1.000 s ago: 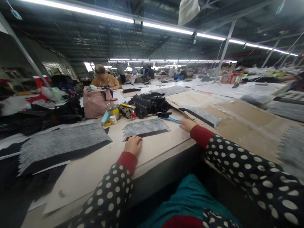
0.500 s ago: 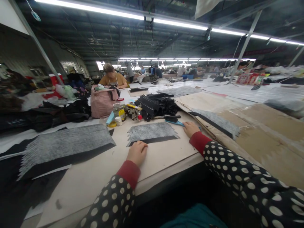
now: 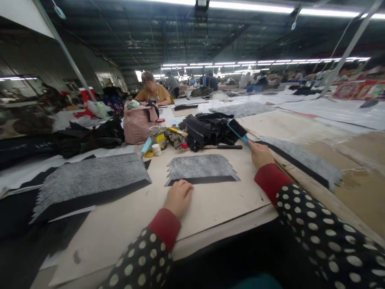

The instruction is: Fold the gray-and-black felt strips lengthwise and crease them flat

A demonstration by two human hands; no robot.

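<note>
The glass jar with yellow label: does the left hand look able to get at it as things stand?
Probably yes. The left hand seems to hold nothing, and the top of the glass jar stands clear; only the small white bottle and the yellow lid sit low in front of it.

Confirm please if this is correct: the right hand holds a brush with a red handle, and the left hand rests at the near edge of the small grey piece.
Not quite: the brush in the right hand has a blue handle, not red, as the head view shows. The left hand does rest at the near edge of the small grey piece.
</note>
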